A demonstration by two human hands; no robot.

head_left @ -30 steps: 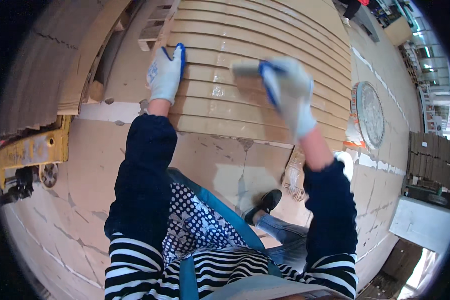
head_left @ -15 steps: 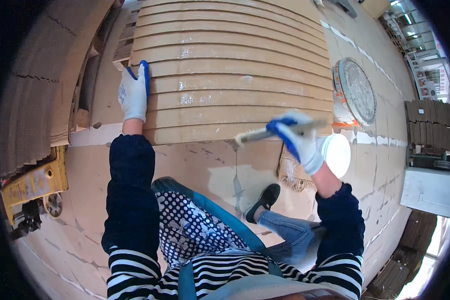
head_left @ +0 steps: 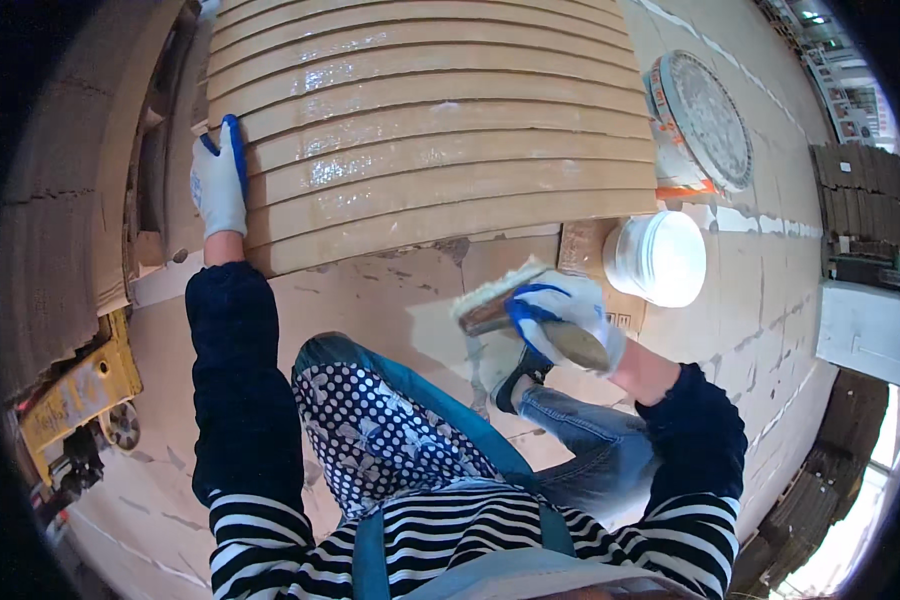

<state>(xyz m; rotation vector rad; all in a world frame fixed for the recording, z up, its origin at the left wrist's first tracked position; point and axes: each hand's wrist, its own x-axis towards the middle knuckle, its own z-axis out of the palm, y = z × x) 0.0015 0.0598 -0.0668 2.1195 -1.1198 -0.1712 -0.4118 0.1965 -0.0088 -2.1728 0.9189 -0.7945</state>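
A wide brush with pale bristles and a wooden handle (head_left: pixel 486 318) is in my right hand (head_left: pixel 562 315), which wears a white and blue glove. I hold it above the floor, off the near edge of the overlapping cardboard sheets (head_left: pixel 440 125). Shiny wet patches show on the left and middle strips of the sheets. My left hand (head_left: pixel 220 185), gloved the same way, rests against the left edge of the sheets, thumb and fingers apart; part of its fingers is hidden.
A white bucket (head_left: pixel 660 260) stands on a flat piece of cardboard (head_left: pixel 585 248) right of the brush. Behind it is a larger lidded bucket (head_left: pixel 705 120). Cardboard stacks (head_left: pixel 50 200) and a yellow pallet jack (head_left: pixel 80 390) are at left. A white box (head_left: pixel 870 330) stands far right.
My right hand has moved down and left, turning the brush so its broad bristle edge shows. The view has shifted; the sheets appear tilted. My left hand stays at the left edge.
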